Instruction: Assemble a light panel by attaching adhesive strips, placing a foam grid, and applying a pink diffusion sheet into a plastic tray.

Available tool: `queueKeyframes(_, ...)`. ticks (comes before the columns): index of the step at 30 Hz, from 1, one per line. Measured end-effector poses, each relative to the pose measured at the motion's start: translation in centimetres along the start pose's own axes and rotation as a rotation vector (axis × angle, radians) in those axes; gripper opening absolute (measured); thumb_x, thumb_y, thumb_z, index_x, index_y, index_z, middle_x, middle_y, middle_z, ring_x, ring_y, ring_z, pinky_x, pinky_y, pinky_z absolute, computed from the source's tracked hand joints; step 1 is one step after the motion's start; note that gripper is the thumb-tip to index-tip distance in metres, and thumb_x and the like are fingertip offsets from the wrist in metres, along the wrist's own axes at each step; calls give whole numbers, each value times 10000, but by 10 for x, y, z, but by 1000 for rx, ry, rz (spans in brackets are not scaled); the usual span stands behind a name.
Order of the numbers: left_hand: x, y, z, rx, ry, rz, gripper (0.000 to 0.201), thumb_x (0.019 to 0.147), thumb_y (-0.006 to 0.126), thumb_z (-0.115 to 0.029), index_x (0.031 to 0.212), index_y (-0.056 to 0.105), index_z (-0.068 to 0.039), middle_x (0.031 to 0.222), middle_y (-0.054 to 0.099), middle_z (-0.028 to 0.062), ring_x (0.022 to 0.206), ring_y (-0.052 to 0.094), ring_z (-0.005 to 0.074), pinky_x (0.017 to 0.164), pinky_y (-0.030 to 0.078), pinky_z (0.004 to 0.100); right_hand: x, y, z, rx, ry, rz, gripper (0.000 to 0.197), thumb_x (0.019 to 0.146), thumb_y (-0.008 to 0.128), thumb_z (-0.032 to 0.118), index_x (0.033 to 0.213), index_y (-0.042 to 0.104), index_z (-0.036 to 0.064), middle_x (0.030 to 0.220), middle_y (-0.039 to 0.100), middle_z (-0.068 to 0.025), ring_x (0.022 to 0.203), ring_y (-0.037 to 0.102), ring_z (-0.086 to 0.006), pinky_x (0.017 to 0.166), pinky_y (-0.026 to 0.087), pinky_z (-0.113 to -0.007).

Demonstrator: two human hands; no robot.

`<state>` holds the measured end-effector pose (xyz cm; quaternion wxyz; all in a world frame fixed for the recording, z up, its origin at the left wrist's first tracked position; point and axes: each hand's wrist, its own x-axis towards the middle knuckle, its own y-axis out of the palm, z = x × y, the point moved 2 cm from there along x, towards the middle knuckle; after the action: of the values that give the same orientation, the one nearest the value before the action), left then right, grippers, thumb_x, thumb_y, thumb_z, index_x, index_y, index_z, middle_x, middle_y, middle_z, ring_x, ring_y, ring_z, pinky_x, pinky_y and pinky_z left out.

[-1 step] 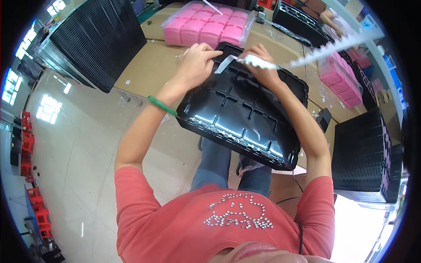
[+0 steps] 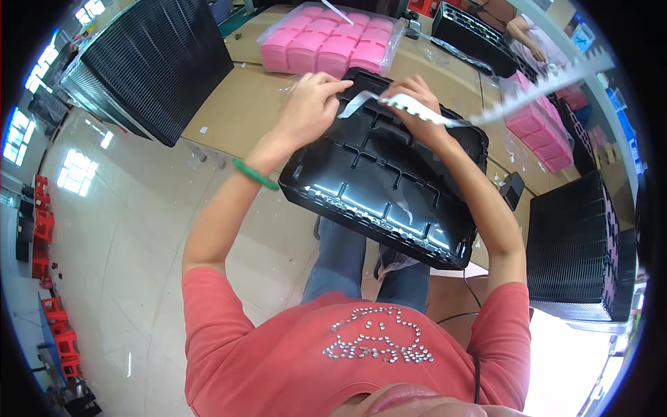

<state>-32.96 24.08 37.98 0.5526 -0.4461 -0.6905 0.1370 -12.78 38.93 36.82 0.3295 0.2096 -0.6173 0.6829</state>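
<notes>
Handling a long white strip (image 2: pixel 424 112), toothed along one side, above the far part of a black tray (image 2: pixel 385 181). Apparently gripping the strip in the curled fingers of the right hand (image 2: pixel 425 131), with the long end slanting out to the right, well clear of the tray, and a short tail hanging down toward the left fingertips. Reaching with the left hand (image 2: pixel 310 104) to the tray's far left corner, with the index finger stretched toward the rim and the others folded narrowly inward; impossible to tell from this angle about anything pinched there.

Lying moulded face up, in the case of the tray, turned askew at the edge of the brown tabletop (image 2: pixel 246 104) and jutting out above the legs (image 2: pixel 338 260). Just beyond the far rim, a clear wrapper of pink pieces (image 2: pixel 323 45).

Seemingly in the midst of two-handed work at the far rim, managing the strip with the right and minding the corner with the left. Calling next, as a judgement, for a steady left hand at the corner, a firm right hold, and care against snagging the long toothed end.
</notes>
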Motion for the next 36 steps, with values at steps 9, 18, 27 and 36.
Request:
queueKeyframes(9,-83,-4,-128,-1515,-467,708,471,1069,447,-323,1344,569,40,1169,689,148,1103,630,207,992,464,317,-72,-103,145,532,301,98,161,752,795,-5,886,730,57,930,651,-42,901,580,-166,791,468,-309)
queueKeyframes(18,-127,33,-180,-1645,-606,461,201,934,701,-109,1092,693,16,957,717,70,895,670,108,834,512,248,-149,-111,173,1075,822,-138,280,890,707,61,1161,660,9,1082,647,-73,960,611,-141,823,497,-267)
queueKeyframes(27,-143,56,-198,-1245,-441,70,107,892,728,-43,995,740,-14,926,730,46,849,660,84,768,511,236,-194,-88,199,1195,1021,-259,186,921,723,121,1083,672,47,990,680,-11,894,616,-69,766,482,-224)
queueKeyframes(36,-161,32,-177,-989,-480,-133,75,875,716,30,945,730,5,890,718,46,846,642,92,777,488,234,-179,-100,196,879,975,-186,117,934,712,131,986,676,32,857,637,52,769,534,-11,674,411,-174)
